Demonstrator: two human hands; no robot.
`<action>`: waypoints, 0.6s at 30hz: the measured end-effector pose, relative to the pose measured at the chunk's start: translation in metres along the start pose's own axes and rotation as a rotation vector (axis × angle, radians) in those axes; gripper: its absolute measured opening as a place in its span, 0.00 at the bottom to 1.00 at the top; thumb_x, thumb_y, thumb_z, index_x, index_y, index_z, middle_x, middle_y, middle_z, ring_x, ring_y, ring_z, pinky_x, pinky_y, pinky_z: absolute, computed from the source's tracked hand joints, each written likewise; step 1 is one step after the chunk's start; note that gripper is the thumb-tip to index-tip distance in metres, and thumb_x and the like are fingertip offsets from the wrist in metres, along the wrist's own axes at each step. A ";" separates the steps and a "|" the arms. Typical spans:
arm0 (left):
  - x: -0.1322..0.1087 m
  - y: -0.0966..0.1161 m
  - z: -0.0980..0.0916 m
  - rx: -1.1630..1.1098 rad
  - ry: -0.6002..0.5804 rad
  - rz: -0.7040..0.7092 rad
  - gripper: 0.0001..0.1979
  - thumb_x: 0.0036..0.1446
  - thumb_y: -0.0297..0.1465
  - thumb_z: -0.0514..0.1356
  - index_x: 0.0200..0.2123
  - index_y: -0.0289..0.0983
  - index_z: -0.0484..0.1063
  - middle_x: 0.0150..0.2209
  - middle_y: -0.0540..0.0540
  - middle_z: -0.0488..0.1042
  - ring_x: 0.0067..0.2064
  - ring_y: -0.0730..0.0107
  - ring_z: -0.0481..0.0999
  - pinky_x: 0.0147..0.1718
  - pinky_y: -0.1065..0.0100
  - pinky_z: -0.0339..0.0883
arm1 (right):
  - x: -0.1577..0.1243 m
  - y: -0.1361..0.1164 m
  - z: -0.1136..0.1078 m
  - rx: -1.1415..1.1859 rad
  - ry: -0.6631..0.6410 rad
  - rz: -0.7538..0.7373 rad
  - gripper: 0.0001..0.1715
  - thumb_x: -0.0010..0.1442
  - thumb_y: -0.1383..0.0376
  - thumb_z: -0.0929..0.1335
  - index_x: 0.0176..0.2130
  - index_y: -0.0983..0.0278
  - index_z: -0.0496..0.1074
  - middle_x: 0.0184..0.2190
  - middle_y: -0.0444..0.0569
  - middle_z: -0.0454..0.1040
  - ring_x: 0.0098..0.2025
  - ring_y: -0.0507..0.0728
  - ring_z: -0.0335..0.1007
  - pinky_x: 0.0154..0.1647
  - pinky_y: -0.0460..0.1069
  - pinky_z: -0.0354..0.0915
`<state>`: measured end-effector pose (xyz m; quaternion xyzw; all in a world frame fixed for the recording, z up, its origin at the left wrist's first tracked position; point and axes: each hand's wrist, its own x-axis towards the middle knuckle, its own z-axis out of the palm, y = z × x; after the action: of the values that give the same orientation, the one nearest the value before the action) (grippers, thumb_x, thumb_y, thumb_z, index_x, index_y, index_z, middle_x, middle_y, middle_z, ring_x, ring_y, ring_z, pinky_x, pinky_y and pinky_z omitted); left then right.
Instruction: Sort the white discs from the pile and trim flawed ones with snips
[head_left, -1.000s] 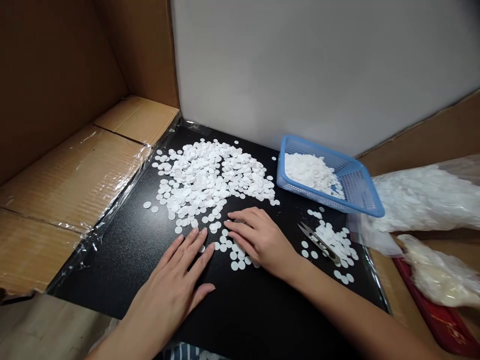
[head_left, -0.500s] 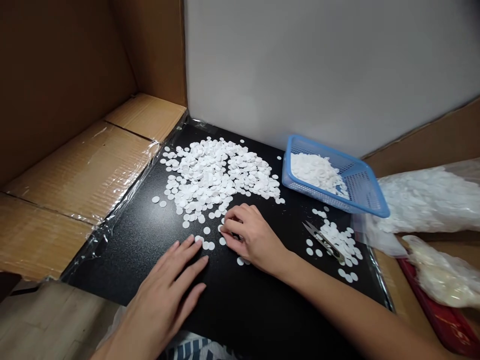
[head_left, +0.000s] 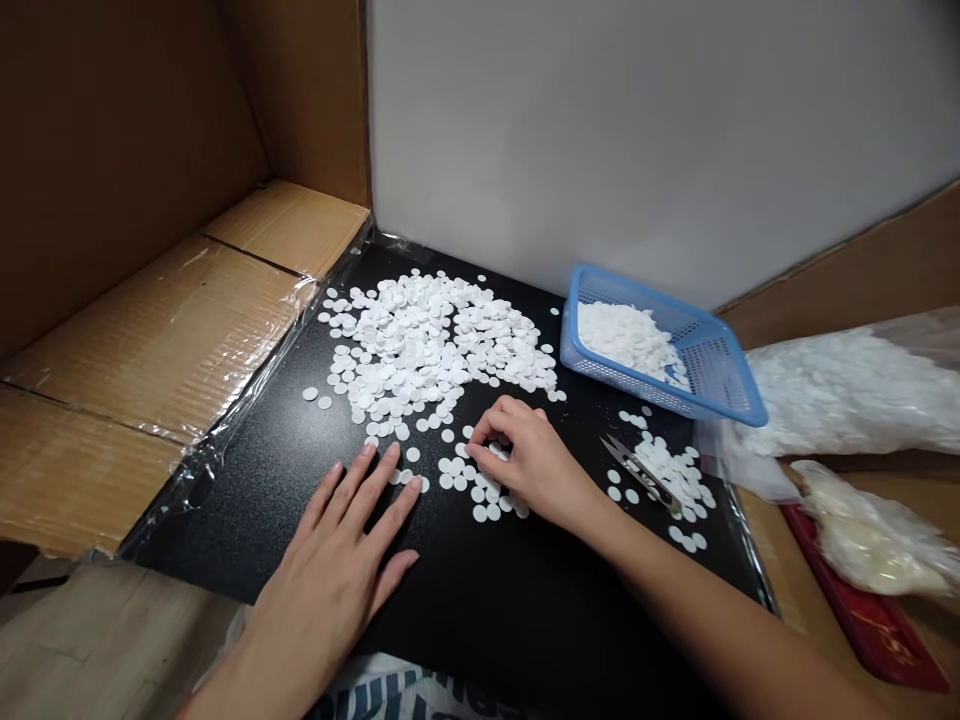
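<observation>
- White discs, main heap (head_left: 412, 340): flat, round pieces, lying loose on the far left part of the black tabletop (head_left: 450, 590); a disc has no long axis, but the heap spreads widest from left to right.
- White discs, small cluster (head_left: 459, 472): just to the near side of the heap, between the two hands, strung from far left to near right, and running in under the right hand.
- Left hand (head_left: 337, 560): palm down on the tabletop, fingers extended and parted, pointing far and slightly right; it grips nothing, and the forefinger's tip is at a stray disc.
- Right hand (head_left: 536, 460): fingers curled, forefinger and thumb bent toward each other with their tips close together at the cluster's edge; whether a disc is pinched there I cannot tell.
- Thread snips (head_left: 641, 473): blades pointing far left, long axis running to near right, resting against a side pile of discs (head_left: 675, 475).
- Blue basket (head_left: 705, 370): at the far right, long side slanting from far left to near right, white pieces massed in its left part.
- Clear plastic bag (head_left: 862, 400): filled with white pieces, right of the basket.
- Red tray (head_left: 840, 600): near right, a smaller bag on it.
- Changes from half a second ago: the right hand sits farther right, more of the small cluster shows beside it, and the left fingertips reach slightly farther forward.
</observation>
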<state>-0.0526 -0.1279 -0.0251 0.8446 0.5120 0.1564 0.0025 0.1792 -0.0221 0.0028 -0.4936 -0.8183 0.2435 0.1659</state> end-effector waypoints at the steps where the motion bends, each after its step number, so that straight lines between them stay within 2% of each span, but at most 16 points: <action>1: 0.000 0.000 0.000 -0.004 -0.001 -0.002 0.22 0.69 0.39 0.53 0.64 0.45 0.65 0.71 0.42 0.56 0.70 0.48 0.59 0.64 0.43 0.59 | 0.000 0.000 0.001 -0.017 0.017 -0.015 0.07 0.62 0.69 0.69 0.31 0.61 0.70 0.33 0.45 0.70 0.36 0.56 0.68 0.41 0.54 0.60; 4: -0.002 -0.002 -0.002 -0.056 0.014 -0.017 0.22 0.69 0.39 0.53 0.64 0.44 0.65 0.70 0.41 0.58 0.69 0.50 0.60 0.64 0.45 0.60 | -0.004 -0.006 0.006 -0.021 0.077 -0.120 0.04 0.65 0.70 0.68 0.38 0.61 0.72 0.35 0.46 0.71 0.39 0.57 0.69 0.41 0.54 0.59; 7: -0.002 -0.008 -0.004 -0.114 0.059 -0.075 0.22 0.70 0.39 0.52 0.63 0.40 0.64 0.68 0.39 0.63 0.68 0.52 0.62 0.64 0.47 0.61 | -0.011 -0.016 0.015 -0.021 0.079 -0.239 0.06 0.67 0.67 0.68 0.43 0.61 0.76 0.35 0.48 0.72 0.38 0.57 0.68 0.41 0.54 0.59; 11: 0.003 -0.016 -0.005 -0.077 0.092 -0.121 0.20 0.70 0.39 0.52 0.61 0.39 0.66 0.66 0.37 0.65 0.68 0.47 0.62 0.63 0.44 0.61 | -0.015 -0.024 0.031 -0.089 0.075 -0.352 0.09 0.67 0.64 0.69 0.46 0.61 0.78 0.35 0.49 0.72 0.38 0.58 0.66 0.41 0.55 0.57; 14: 0.010 -0.015 -0.004 -0.056 0.101 -0.087 0.19 0.70 0.37 0.52 0.60 0.40 0.69 0.65 0.37 0.65 0.68 0.46 0.62 0.62 0.43 0.62 | -0.015 -0.026 0.038 -0.096 0.095 -0.360 0.05 0.67 0.64 0.69 0.42 0.62 0.77 0.34 0.48 0.72 0.37 0.57 0.65 0.42 0.55 0.56; 16: 0.014 -0.013 -0.003 -0.051 0.102 -0.061 0.18 0.70 0.36 0.53 0.59 0.40 0.70 0.65 0.37 0.66 0.67 0.46 0.62 0.62 0.44 0.62 | -0.013 -0.026 0.038 -0.050 0.074 -0.311 0.02 0.65 0.65 0.71 0.39 0.61 0.76 0.34 0.46 0.73 0.38 0.56 0.65 0.43 0.54 0.55; 18: 0.015 -0.012 -0.001 -0.039 0.106 -0.043 0.18 0.69 0.35 0.53 0.58 0.38 0.71 0.63 0.37 0.68 0.67 0.46 0.63 0.62 0.44 0.62 | -0.010 -0.025 0.035 0.001 0.031 -0.242 0.03 0.62 0.65 0.73 0.37 0.61 0.75 0.34 0.45 0.72 0.38 0.56 0.66 0.43 0.53 0.55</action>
<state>-0.0565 -0.1097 -0.0221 0.8236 0.5265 0.2108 -0.0048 0.1477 -0.0495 -0.0119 -0.3947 -0.8692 0.2143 0.2070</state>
